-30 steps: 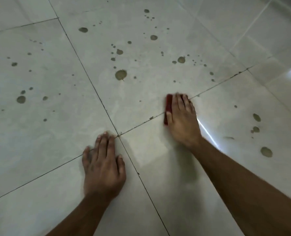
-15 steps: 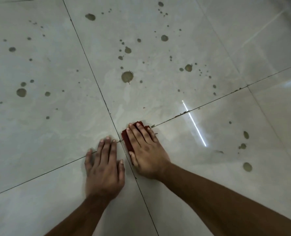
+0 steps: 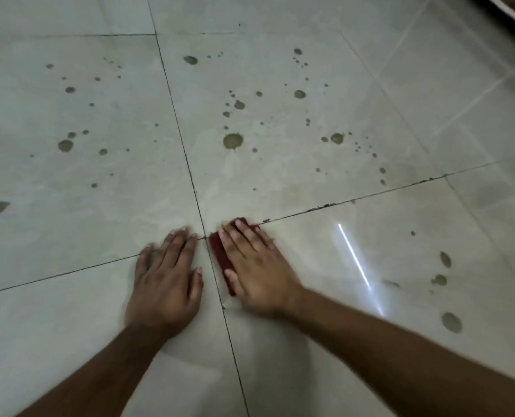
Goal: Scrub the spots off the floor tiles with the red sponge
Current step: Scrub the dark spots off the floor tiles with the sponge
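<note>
While the left hand (image 3: 164, 281) braces flat, fingers straight, the right hand (image 3: 257, 269) presses the red sponge (image 3: 220, 254) with straight fingers at the tile junction; spots (image 3: 233, 141) at 12 o'clock likely come next.

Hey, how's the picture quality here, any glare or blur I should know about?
Head view: dim, even light; a bright glare streak on the glossy tile right of the right hand; that hand and the red sponge are motion-blurred; the left hand is sharper; grout lines bow from the wide lens.
</note>
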